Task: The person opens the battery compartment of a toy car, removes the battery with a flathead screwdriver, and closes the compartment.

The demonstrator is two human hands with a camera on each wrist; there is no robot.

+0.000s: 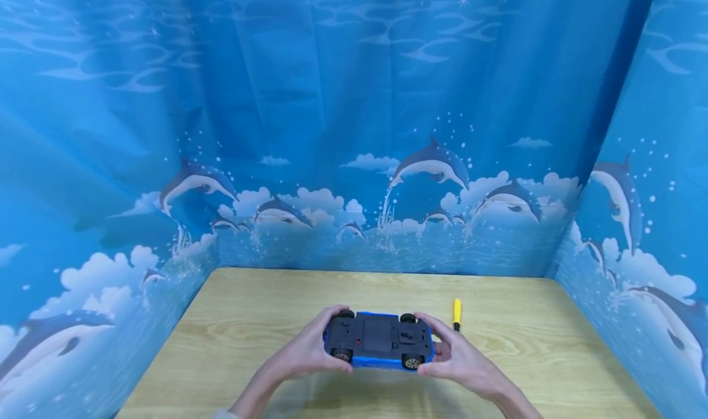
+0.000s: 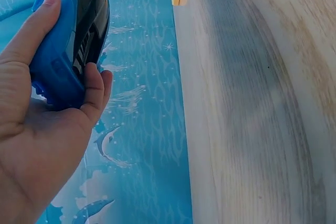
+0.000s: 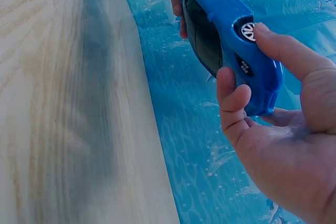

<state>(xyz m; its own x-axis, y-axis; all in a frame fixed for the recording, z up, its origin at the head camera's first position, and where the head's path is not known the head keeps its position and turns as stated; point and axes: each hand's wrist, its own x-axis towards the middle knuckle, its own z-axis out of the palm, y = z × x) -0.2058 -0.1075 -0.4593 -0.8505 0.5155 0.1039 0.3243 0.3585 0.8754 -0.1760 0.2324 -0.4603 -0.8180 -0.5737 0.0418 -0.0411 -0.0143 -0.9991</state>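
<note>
Both hands hold a blue toy car (image 1: 378, 336) above the table, its black underside facing the head camera. At the car's left end my left hand (image 1: 310, 348) grips it, the thumb along one side and the fingers curled round the other. My right hand (image 1: 456, 359) grips the opposite end, with the thumb beside a wheel. In the right wrist view the thumb tip touches a spoked wheel (image 3: 248, 31) and curled fingers press the dark-windowed body. The left wrist view shows the left thumb lying on the blue bodywork (image 2: 55, 61).
A screwdriver with a yellow handle (image 1: 456, 311) lies on the wooden table (image 1: 249, 308), behind the right hand. Blue curtains (image 1: 354, 99) printed with dolphins and clouds hang behind the table and along both sides.
</note>
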